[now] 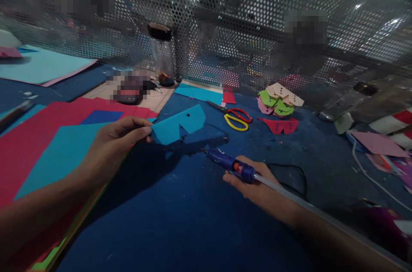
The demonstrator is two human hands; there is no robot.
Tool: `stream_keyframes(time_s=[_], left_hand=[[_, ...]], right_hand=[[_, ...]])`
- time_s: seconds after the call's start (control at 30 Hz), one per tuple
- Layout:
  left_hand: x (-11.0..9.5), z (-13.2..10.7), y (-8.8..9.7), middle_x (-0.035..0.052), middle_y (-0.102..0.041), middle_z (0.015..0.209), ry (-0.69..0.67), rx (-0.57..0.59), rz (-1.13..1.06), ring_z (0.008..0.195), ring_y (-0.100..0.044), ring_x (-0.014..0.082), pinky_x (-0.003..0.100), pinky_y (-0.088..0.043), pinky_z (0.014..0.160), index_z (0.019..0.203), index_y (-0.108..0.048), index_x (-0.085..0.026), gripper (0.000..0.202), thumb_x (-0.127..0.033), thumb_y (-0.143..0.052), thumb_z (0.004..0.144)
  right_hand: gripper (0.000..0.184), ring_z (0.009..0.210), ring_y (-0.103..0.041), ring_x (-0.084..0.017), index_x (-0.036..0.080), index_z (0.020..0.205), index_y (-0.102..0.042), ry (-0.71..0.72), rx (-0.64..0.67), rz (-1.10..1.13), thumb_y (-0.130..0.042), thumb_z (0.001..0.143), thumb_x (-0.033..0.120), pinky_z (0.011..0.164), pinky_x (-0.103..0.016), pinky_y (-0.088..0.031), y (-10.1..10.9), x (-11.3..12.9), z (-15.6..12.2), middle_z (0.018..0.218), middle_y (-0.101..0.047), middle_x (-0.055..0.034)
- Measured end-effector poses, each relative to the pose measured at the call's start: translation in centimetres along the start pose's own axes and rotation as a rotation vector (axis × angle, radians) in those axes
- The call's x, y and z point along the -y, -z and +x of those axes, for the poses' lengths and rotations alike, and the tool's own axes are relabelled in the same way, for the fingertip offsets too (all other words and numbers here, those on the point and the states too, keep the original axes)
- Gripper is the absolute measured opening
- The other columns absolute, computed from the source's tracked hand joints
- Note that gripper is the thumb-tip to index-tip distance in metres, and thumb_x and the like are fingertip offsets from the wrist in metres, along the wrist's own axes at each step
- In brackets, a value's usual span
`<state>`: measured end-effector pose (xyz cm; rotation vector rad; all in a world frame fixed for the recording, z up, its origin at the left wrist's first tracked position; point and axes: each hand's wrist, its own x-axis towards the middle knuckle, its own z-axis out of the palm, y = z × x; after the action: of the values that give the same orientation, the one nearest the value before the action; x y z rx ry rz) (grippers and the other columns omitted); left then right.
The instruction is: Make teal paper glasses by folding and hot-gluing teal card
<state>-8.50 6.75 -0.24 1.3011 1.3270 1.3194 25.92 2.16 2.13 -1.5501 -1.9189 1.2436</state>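
Pinched by its left end in my left hand (120, 141) is a blue paper cutout (170, 128) with a notch in its lower edge and small dark dots. It is held above the blue table (180, 220). My right hand (254, 179) is wrapped round a blue glue gun (225, 161), a long clear glue stick (289, 194) sticking out of its back. The gun's nozzle points left, a short way below and apart from the cutout. Beyond the cutout lie scissors (236, 118) with one red and one yellow handle loop.
Coloured paper sheets (48, 147) cover the left side. At the back stand a black-lidded jar (163, 57) and a perforated metal panel (199, 49). Finished-looking dotted cutouts (280, 99) are piled near a red cutout (281, 125). Paper scraps (380, 143) and a white cord (363, 169) lie right.
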Motion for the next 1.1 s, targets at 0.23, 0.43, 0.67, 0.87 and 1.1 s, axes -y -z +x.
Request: stream_keyframes(time_s=[0.23, 0.43, 0.67, 0.87, 1.1], left_hand=[[-0.2, -0.4, -0.2, -0.0018, -0.067, 0.082, -0.051, 0.070, 0.135, 0.081, -0.061, 0.0152, 0.025, -0.047, 0.076, 0.090, -0.071, -0.023, 0.021, -0.044, -0.075, 0.088], [-0.4, -0.9, -0.4, -0.0020, -0.065, 0.081, -0.014, 0.097, 0.221, 0.080, -0.060, 0.0161, 0.024, -0.046, 0.070, 0.092, -0.070, -0.025, 0.025, -0.049, -0.075, 0.087], [-0.3, -1.0, -0.4, -0.0011, -0.067, 0.084, -0.028, 0.142, 0.243, 0.084, -0.061, 0.0176, 0.027, -0.047, 0.075, 0.095, -0.069, -0.026, 0.024, -0.049, -0.072, 0.089], [-0.3, -1.1, -0.5, 0.0003, -0.067, 0.085, -0.016, 0.152, 0.250, 0.085, -0.061, 0.0196, 0.029, -0.045, 0.074, 0.094, -0.069, -0.025, 0.025, -0.049, -0.072, 0.089], [-0.7, -1.2, -0.5, -0.0001, -0.067, 0.086, -0.017, 0.161, 0.243, 0.085, -0.061, 0.0197, 0.030, -0.045, 0.075, 0.093, -0.069, -0.026, 0.024, -0.050, -0.071, 0.089]], right_hand=[[0.026, 0.057, -0.050, -0.011, 0.021, 0.089, -0.059, 0.039, -0.116, 0.003, -0.066, 0.091, 0.046, 0.052, -0.023, -0.038, 0.0, 2.1, -0.8, 0.064, -0.052, 0.0052], [0.027, 0.055, -0.047, -0.011, 0.022, 0.088, -0.058, 0.059, -0.162, -0.021, -0.064, 0.091, 0.047, 0.051, -0.023, -0.037, -0.1, 2.2, -0.8, 0.061, -0.050, 0.0054], [0.025, 0.059, -0.046, -0.011, 0.021, 0.090, -0.059, 0.060, -0.173, -0.048, -0.064, 0.090, 0.046, 0.052, -0.024, -0.036, 0.0, 2.3, -0.8, 0.069, -0.054, 0.0036], [0.024, 0.063, -0.049, -0.013, 0.022, 0.087, -0.059, -0.004, -0.157, -0.081, -0.064, 0.089, 0.045, 0.055, -0.025, -0.036, 0.0, 2.8, -0.6, 0.073, -0.056, 0.0015], [0.020, 0.062, -0.049, -0.013, 0.022, 0.088, -0.060, -0.051, -0.146, -0.068, -0.065, 0.089, 0.041, 0.055, -0.025, -0.035, 0.0, 3.1, -0.6, 0.072, -0.056, 0.0016]])
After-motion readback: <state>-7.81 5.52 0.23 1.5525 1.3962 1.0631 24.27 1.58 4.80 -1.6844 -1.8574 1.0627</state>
